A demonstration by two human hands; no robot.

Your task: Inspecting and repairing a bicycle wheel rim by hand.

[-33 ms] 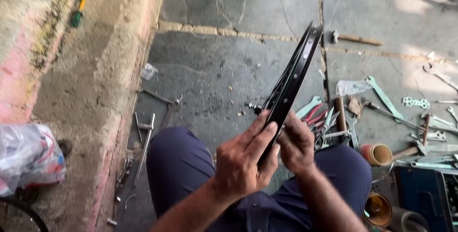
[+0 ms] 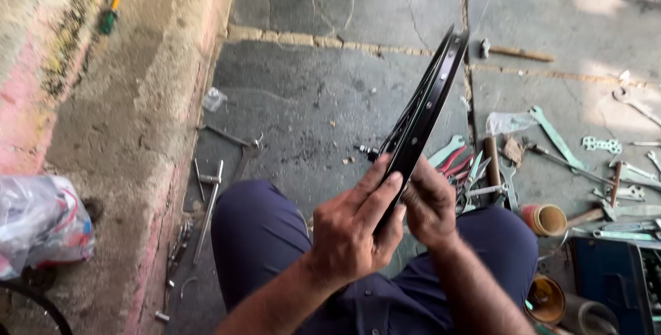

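Nearest the camera, the person sits on the stone floor (image 2: 330, 101) with knees in dark blue trousers (image 2: 268, 238) spread apart, and both forearms come up between them. The left hand (image 2: 354, 228) clasps the near end of a black bicycle wheel rim (image 2: 430, 101): thumb and fingers wrap the edge from the left side, clenched on the metal. The right hand (image 2: 430, 204) sits just behind it on the rim's right side, fingers curled against the inner face where the spokes run; it touches the rim, but whether it pinches a spoke or nipple there cannot be told.

From this double hold the rim rises away from the person, edge-on to the camera. Its long line runs from the hands up and to the right, and the far end stands well above the floor, near a seam between slabs. Both hands are at the same low end, the left a little nearer to the body.

Farther off to the right, loose on the floor, lie flat spanners (image 2: 554, 135), red-handled pliers (image 2: 454, 163), a hammer (image 2: 513, 53) and a small cardboard tube (image 2: 547, 219). To the left, a crumpled plastic bag (image 2: 41, 225) rests by the raised kerb (image 2: 138, 101).
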